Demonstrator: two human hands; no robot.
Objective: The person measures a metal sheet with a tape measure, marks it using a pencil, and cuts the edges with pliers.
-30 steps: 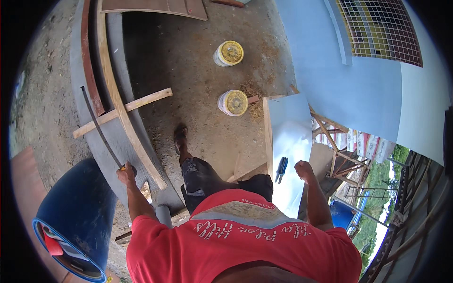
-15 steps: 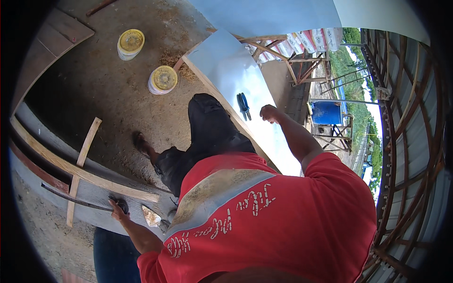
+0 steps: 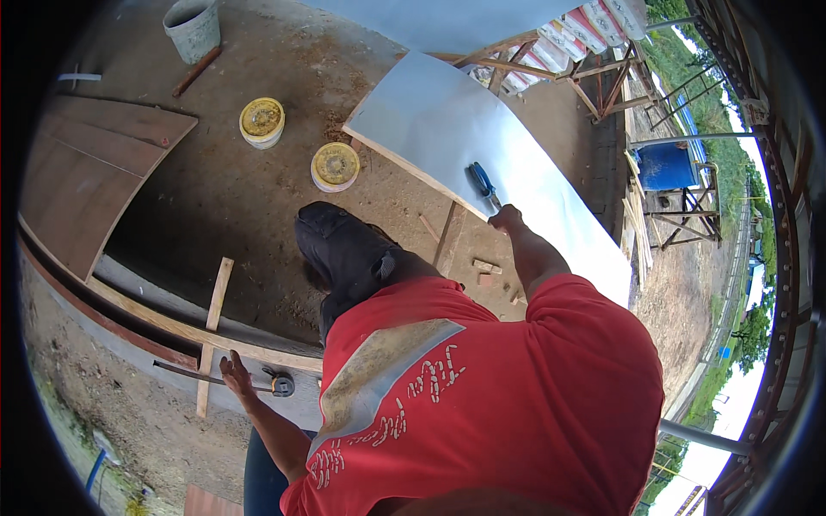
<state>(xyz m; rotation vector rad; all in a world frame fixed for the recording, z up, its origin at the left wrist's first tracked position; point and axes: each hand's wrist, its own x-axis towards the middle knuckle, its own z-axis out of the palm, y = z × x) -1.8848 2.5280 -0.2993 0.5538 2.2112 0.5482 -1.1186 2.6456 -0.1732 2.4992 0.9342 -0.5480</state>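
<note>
Head view shows the left hand (image 3: 237, 375) with fingers apart, black tape measure (image 3: 281, 384) just right of them, and blue-handled plier-like tool (image 3: 482, 179) just beyond the right hand (image 3: 508, 219), whose fingers' grip I cannot tell.

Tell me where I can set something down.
Free: the shiny sheet beyond the blue-handled tool; the floor between the plywood and yellow-lidded buckets. Crowded: around the left hand, with tape measure and wood strips.

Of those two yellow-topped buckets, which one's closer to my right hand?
The lower of the two in the picture, the bucket close to the corner of the shiny sheet; the other bucket sits farther left, away from your right hand.
</note>
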